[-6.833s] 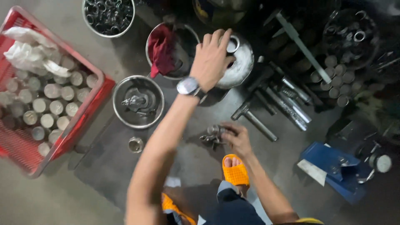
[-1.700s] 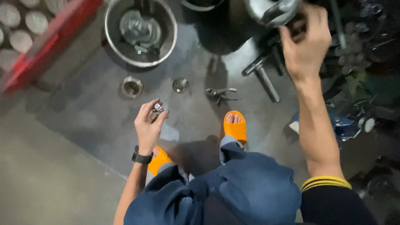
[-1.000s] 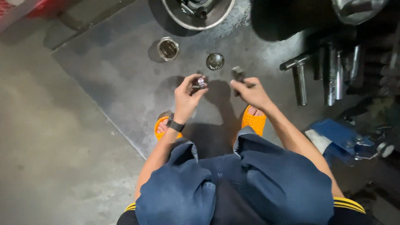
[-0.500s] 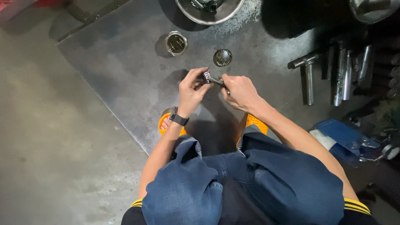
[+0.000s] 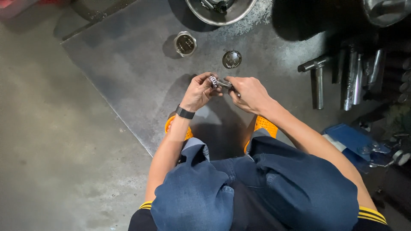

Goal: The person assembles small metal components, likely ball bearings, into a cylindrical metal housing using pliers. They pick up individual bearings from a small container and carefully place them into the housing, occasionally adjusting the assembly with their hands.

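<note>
steel floor plate has bare room left of the hands; its edge runs diagonally to the concrete. steel bowl is cut off at the top edge. rods crowd the right. left hand pinches a small bearing; right hand pinches a thin tool against it. two cups sit just beyond.

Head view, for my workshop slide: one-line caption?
Squatting person's left hand holds a small metal ring-shaped part while the right hand works it with a thin tool.

Hands met — tool joins bearing.
</note>
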